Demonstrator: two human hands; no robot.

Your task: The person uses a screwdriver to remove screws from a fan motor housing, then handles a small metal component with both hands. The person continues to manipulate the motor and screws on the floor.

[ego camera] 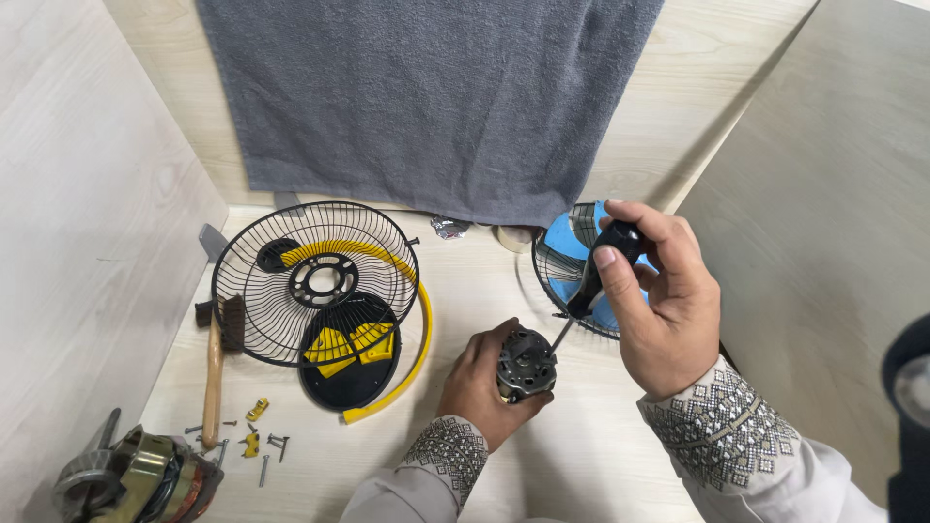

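My left hand (477,385) grips a small dark metal fan motor (526,363) upright on the pale wooden table (581,455). My right hand (662,300) holds a black-handled screwdriver (601,273), its thin shaft slanting down-left so the tip meets the motor's top right edge. Both wrists wear pale patterned sleeves.
A black wire fan guard (315,281) lies at left with a yellow rim ring (418,358) and a black disc carrying yellow pieces (349,351). A second guard over a blue blade (573,266) stands behind my right hand. Brush (213,368), loose screws (257,450), another motor (136,479), hanging grey towel (426,97).
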